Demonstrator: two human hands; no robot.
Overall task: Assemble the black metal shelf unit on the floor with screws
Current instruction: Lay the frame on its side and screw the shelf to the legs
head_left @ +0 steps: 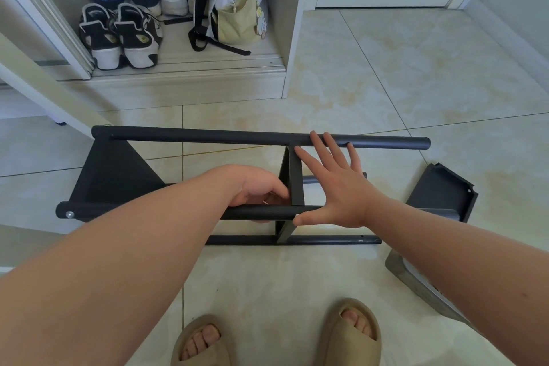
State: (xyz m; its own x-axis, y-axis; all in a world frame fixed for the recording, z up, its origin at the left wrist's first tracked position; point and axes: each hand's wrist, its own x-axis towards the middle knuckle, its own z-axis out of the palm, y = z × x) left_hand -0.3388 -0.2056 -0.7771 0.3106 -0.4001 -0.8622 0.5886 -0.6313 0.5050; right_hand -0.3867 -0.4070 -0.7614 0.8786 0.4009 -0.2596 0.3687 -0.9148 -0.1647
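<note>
The black metal shelf unit (208, 137) lies on its side on the tiled floor, its round tubes running left to right. One black panel (116, 169) closes its left end and a middle panel (295, 178) stands between the tubes. My left hand (261, 187) curls its fingers around the near upper tube (255, 212) just left of the middle panel. My right hand (335, 184) lies flat with spread fingers across the frame, fingertips on the far tube and thumb on the near tube. A silver screw head (70, 214) shows at the near tube's left end.
A loose black panel (442, 190) leans at the right end of the frame, and a grey panel (416, 279) lies under my right forearm. A cabinet with shoes (118, 36) and a backpack (237, 0) stands behind. My sandalled feet (276, 339) are just in front.
</note>
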